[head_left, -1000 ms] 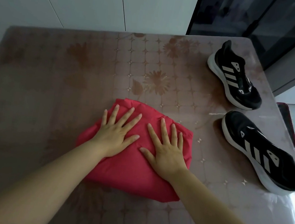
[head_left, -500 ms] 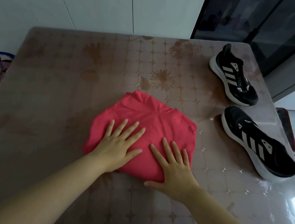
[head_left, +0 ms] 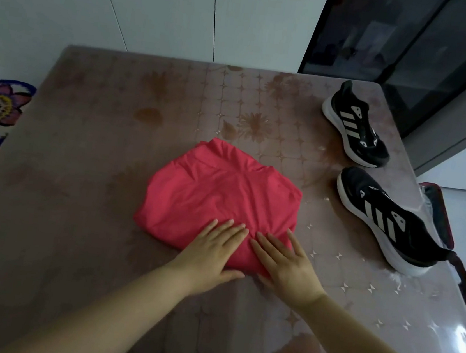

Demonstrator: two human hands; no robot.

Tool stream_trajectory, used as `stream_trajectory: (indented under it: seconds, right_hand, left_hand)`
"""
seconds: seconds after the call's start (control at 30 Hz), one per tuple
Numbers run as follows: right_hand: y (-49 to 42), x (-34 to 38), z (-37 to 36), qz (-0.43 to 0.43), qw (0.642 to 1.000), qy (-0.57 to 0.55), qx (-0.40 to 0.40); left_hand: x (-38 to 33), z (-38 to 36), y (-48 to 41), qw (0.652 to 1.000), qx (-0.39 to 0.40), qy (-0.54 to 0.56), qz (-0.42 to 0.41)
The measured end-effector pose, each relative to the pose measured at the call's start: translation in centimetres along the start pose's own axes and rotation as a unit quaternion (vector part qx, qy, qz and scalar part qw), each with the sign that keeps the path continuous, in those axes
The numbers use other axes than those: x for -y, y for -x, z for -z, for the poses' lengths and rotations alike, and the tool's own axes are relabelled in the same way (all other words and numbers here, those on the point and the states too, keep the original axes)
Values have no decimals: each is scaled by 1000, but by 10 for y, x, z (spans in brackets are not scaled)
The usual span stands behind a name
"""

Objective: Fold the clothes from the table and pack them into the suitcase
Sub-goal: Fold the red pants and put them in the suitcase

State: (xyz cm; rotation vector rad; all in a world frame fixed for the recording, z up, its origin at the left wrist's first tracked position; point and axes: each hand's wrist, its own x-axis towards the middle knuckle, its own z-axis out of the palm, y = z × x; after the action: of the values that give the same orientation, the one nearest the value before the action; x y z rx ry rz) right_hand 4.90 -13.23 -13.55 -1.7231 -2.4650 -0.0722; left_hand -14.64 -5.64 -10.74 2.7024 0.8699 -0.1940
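Centrally on the patterned table (head_left: pixel 78 186), a folded red garment (head_left: pixel 223 195) lies beneath two bare hands set side by side on its near edge. The left hand (head_left: pixel 210 257) and right hand (head_left: pixel 285 265) both rest palm down, fingers straight and spread, gripping nothing, thumbs at the near hem. Most of the cloth lies beyond the fingertips. Well apart to the right sit two black trainers, a far shoe (head_left: pixel 355 126) and a near shoe (head_left: pixel 387 221), each bearing three white side stripes.
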Motion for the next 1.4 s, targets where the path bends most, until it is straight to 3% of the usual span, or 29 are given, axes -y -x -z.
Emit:
stream_trajectory:
  seconds: [0.17, 0.27, 0.43, 0.47, 0.63, 0.77, 0.87, 1.03, 1.17, 1.23, 1.4]
  right_hand:
    - [-16, -7, 9, 72, 996, 56, -18]
    - [-30, 9, 27, 74, 994, 63, -43]
    - [-49, 76, 50, 65, 994, 49, -74]
    - [-49, 87, 49, 64, 995, 33, -72]
    - [-30, 89, 36, 40, 997, -18, 59]
    - [-11, 46, 25, 78, 984, -10, 160]
    - [-12, 29, 22, 107, 983, -54, 136]
    - [-52, 27, 25, 98, 970, -217, 51]
    - [-94, 33, 57, 35, 939, -330, 93]
    - [-113, 37, 64, -25, 913, -376, 155]
    - [-153, 53, 39, -171, 885, -378, 211]
  left_hand:
    - [-8, -14, -4, 998, 0, -30, 51]
    - [-3, -13, 4, 998, -33, -42, 24]
    - [29, -10, 45, 987, -157, -16, -28]
    - [35, -9, 57, 988, -150, -6, -30]
    - [66, -14, 106, 982, -101, 162, -11]
    - [72, -16, 128, 933, -169, 304, 87]
    - [67, -11, 130, 853, -185, 434, 225]
    - [69, -5, 137, 724, -229, 593, 269]
    - [74, -2, 144, 612, -235, 705, 272]
    - [79, 6, 146, 609, -263, 682, 309]
    - [93, 15, 122, 670, -324, 433, 509]
